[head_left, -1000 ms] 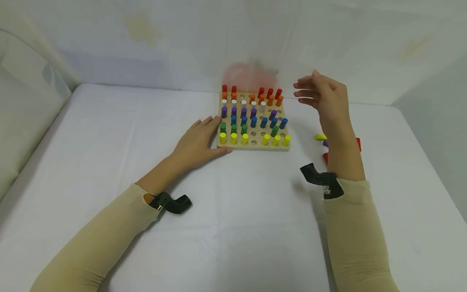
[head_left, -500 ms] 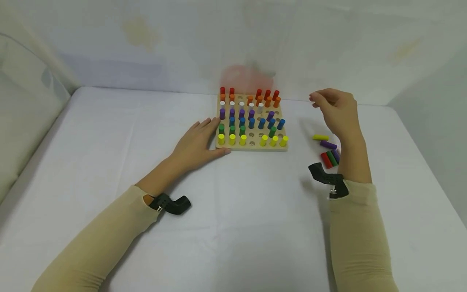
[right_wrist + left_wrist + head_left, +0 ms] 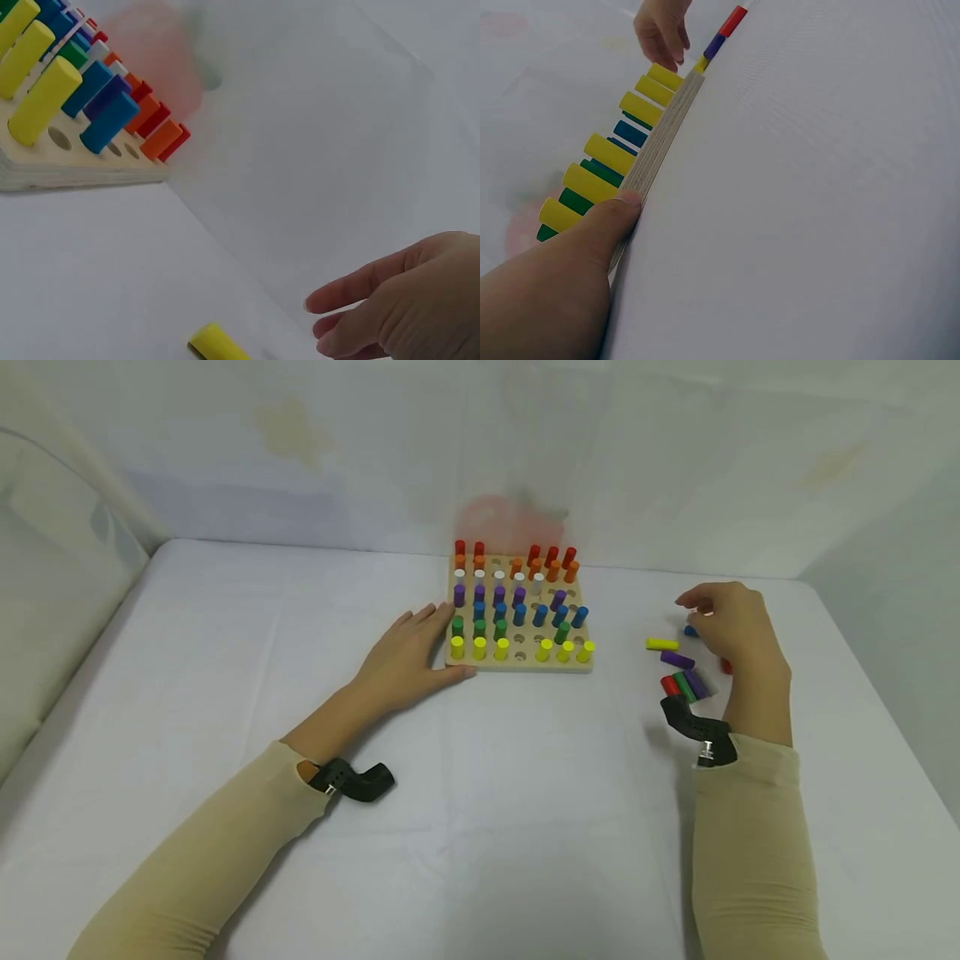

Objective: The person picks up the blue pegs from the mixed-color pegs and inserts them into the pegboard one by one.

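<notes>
A wooden pegboard stands at the back of the table, filled with rows of coloured pegs and some bare holes. My left hand rests at its front left corner, fingers along the left side and thumb against the front edge, as the left wrist view also shows. To the right, my right hand hovers over loose pegs with fingers loosely bent and nothing visible between them. A blue peg lies partly hidden under it. Near it are a yellow peg and a purple peg.
A red peg, a green peg and another purple peg lie side by side near the right wrist. One more red peg shows partly behind the hand. White cloth hangs behind the table.
My right hand has moved from beside the board to the right and nearer, down over the loose pegs, its fingers more bent. The left hand has stayed on the board.
</notes>
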A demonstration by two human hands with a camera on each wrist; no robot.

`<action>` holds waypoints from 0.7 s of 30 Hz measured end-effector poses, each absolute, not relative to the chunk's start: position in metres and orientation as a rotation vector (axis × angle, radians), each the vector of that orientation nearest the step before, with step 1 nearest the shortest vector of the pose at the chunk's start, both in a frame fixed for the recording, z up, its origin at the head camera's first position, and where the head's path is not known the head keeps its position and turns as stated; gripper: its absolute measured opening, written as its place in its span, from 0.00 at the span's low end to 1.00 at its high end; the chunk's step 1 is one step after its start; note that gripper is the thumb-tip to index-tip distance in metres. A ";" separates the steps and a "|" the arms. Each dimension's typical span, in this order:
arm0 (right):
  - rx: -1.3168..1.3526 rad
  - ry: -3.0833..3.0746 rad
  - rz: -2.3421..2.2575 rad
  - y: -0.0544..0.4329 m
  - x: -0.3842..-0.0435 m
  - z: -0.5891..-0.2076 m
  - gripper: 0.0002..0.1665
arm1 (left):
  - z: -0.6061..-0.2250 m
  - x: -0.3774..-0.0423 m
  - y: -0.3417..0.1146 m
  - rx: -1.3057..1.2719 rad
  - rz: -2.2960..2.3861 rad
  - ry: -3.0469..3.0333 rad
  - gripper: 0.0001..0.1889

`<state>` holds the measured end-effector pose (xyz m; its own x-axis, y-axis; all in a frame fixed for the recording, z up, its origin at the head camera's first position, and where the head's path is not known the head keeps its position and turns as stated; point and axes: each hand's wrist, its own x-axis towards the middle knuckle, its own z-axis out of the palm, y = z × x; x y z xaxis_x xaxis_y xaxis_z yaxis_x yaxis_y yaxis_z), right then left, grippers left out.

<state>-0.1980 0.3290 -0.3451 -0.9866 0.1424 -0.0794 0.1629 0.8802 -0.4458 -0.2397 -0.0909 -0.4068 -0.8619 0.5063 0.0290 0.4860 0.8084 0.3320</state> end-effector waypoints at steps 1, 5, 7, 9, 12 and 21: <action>0.255 3.007 -0.707 0.331 -0.198 -0.347 0.25 | -0.407 -0.240 -0.091 0.807 0.512 2.929 0.54; 0.309 3.009 -0.687 0.337 -0.197 -0.352 0.26 | -0.407 -0.240 -0.090 0.809 0.506 2.927 0.54; 0.341 3.002 -0.680 0.339 -0.197 -0.355 0.25 | -0.407 -0.240 -0.090 0.806 0.508 2.928 0.54; 0.372 2.995 -0.677 0.339 -0.197 -0.358 0.24 | -0.407 -0.240 -0.090 0.803 0.512 2.929 0.54; 0.413 2.988 -0.678 0.339 -0.198 -0.361 0.23 | -0.407 -0.240 -0.091 0.802 0.513 2.931 0.54; 0.356 2.965 -0.714 0.340 -0.200 -0.369 0.20 | -0.407 -0.239 -0.090 0.801 0.507 2.932 0.54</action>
